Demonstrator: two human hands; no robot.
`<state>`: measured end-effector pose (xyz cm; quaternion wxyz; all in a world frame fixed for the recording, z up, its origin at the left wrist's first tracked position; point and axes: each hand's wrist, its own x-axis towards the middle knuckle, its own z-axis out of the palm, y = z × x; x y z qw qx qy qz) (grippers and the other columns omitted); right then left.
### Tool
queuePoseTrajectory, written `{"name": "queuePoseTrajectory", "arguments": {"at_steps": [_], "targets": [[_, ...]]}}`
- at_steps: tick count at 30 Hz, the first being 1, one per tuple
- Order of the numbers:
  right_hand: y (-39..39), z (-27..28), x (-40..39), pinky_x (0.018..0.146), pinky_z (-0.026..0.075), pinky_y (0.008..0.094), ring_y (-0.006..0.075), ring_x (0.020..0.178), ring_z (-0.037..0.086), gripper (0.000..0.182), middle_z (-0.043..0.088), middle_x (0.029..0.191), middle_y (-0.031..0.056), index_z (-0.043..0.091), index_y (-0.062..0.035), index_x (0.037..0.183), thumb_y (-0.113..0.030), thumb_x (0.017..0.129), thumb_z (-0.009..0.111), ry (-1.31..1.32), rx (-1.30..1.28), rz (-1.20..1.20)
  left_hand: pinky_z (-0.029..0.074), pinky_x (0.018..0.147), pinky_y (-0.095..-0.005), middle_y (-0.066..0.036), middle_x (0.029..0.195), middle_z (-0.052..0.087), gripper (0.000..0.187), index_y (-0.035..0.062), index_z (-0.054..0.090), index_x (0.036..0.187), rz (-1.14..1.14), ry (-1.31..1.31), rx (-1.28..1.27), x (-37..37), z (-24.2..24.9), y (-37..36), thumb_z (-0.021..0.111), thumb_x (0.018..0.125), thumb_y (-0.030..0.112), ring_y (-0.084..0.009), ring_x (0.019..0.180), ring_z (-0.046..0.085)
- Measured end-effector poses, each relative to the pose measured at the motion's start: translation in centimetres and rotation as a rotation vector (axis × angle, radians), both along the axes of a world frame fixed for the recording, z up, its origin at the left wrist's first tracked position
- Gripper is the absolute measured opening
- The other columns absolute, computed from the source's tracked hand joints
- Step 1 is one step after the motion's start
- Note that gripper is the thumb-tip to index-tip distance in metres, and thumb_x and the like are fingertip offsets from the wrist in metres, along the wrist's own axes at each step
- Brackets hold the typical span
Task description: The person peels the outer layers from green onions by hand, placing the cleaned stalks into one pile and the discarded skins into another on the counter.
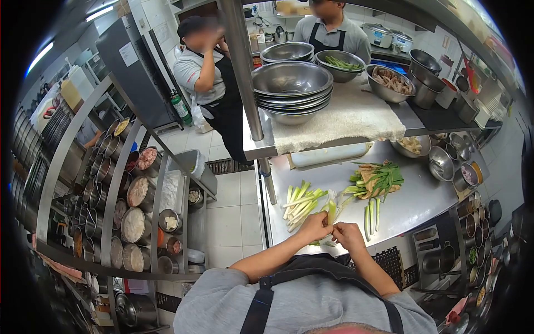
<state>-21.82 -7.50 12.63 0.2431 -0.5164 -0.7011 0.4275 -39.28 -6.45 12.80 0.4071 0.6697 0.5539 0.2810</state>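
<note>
My left hand (pixel 316 227) is closed around a spring onion (pixel 332 210), which points away from me over the steel table. Right beside it, my right hand (pixel 349 236) is closed, its fingertips pinched at the near end of the same stalk. A pile of trimmed, pale spring onion stalks (pixel 300 205) lies to the left of my hands. To the right, a few separate green stalks (pixel 372 217) lie side by side. Behind them a leafy bunch of spring onions (pixel 378 181) rests on brown paper. Some trimmings lie under my hands, partly hidden by them.
Above the table's far side runs a shelf with stacked steel bowls (pixel 293 83), a bowl of green vegetables (pixel 340 62) and a towel (pixel 339 128). A rack of filled pots (pixel 136 192) stands left. Two people in aprons stand beyond. A bowl (pixel 411 146) sits at the table's back right.
</note>
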Motion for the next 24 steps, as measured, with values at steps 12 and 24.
{"name": "queuePoseTrajectory", "arguments": {"at_steps": [12,24], "targets": [[0.9,-1.7,0.3,0.046,0.05,0.0258,0.0156,0.049,0.06,0.012,0.062,0.064,0.0106,0.061,0.0064,0.082,-0.005,0.084,0.059,0.408,-0.223,-0.154,0.049,0.063,-0.0298,-0.009,0.079,0.065,0.026,0.0023,0.061,0.097,0.155,-0.309,-0.248,0.1,-0.4,0.4,0.058,0.075,0.017,-0.0175,0.069,0.062],[0.3,0.6,-0.4,0.047,0.052,0.0262,0.0173,0.052,0.061,0.01,0.062,0.069,0.0108,0.06,0.0056,0.084,-0.003,0.084,0.056,0.64,-0.336,-0.158,0.045,0.07,-0.0247,-0.005,0.091,0.058,0.019,0.0023,0.056,0.103,-0.039,-0.866,-0.497,-1.2,1.2,0.6,0.051,0.085,0.008,-0.0108,0.078,0.055]]}}
